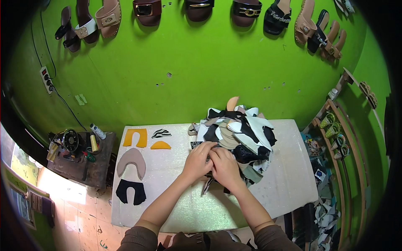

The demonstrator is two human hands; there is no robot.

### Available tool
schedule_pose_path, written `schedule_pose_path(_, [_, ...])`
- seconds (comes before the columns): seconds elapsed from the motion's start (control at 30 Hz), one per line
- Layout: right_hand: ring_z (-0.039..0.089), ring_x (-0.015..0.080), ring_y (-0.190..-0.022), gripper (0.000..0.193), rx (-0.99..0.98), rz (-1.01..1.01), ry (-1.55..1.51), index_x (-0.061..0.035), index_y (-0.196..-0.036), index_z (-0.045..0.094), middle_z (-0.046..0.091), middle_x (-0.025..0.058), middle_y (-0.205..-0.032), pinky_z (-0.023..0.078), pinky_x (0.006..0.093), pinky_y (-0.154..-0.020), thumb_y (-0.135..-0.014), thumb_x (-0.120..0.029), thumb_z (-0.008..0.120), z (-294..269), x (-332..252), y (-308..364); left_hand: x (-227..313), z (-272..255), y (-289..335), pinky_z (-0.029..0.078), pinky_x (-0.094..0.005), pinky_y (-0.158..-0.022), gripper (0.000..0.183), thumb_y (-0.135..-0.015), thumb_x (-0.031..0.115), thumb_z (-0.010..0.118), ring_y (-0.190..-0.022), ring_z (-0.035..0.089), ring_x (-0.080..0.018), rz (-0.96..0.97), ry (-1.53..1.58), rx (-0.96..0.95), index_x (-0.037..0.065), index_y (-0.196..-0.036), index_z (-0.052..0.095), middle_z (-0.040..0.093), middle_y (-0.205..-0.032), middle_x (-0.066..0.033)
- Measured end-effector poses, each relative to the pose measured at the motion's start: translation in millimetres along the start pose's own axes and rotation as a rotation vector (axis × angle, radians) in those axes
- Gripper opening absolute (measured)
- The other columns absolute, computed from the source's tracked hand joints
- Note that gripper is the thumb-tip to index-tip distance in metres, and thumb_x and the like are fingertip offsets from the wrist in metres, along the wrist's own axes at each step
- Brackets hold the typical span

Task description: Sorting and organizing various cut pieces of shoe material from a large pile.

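Note:
A heap of leather and fabric scraps [226,134] in white, black, grey and beige rises on the right half of the table. My left hand [198,160] and my right hand [225,167] meet at its near left edge, fingers curled in and nearly touching. What they grip is hidden beneath them. Striped scraps poke out just below the right hand. Laid apart on the left are a yellow U-shaped piece [143,134], a zebra-striped piece [162,133], a yellow half-moon piece [161,145], a grey-beige arched piece [127,160] and a black U-shaped piece [137,185].
The white table [176,217] stands against a green wall hung with sandals [144,12]. At left is a sewing machine [70,142] with thread spools [97,131]. A wooden rack [349,167] stands at right, with scraps [326,217] piled on the floor nearby.

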State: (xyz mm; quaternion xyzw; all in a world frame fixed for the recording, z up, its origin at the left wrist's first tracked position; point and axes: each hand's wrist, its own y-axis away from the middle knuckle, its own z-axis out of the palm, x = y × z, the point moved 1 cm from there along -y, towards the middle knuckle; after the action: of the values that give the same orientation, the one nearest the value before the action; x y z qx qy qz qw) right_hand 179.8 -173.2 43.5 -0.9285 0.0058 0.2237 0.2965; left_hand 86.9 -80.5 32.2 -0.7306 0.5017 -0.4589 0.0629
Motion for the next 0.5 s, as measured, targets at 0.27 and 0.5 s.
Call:
schedule_pose_path(0.27, [0.051, 0.0297, -0.094, 0.033, 0.015, 0.032, 0.304, -0.0033, -0.103, 0.056, 0.054, 0.0117, -0.094, 0.039, 0.0407, -0.085, -0.071, -0.007, 0.061, -76.9, 35.8, 16.5, 31.4, 46.7, -12.7, 0.044, -0.0374, -0.086, 0.045, -0.079, 0.014, 0.061, -0.101, 0.054, -0.0342, 0.006, 0.029, -0.082, 0.001, -0.120, 0.046, 0.054, -0.111, -0.0176])
schedule_pose_path(0.5, [0.054, 0.0306, -0.087, 0.035, 0.021, 0.257, 0.405, -0.0034, -0.104, 0.056, 0.056, 0.0132, -0.091, 0.041, 0.0408, -0.077, -0.075, -0.020, 0.066, -84.1, 60.0, 43.2, 40.2, 74.4, -23.8, 0.043, -0.0387, -0.084, 0.051, -0.072, 0.017, 0.065, -0.098, 0.053, -0.0331, 0.042, -0.149, -0.046, 0.003, -0.118, 0.049, 0.055, -0.102, -0.0163])
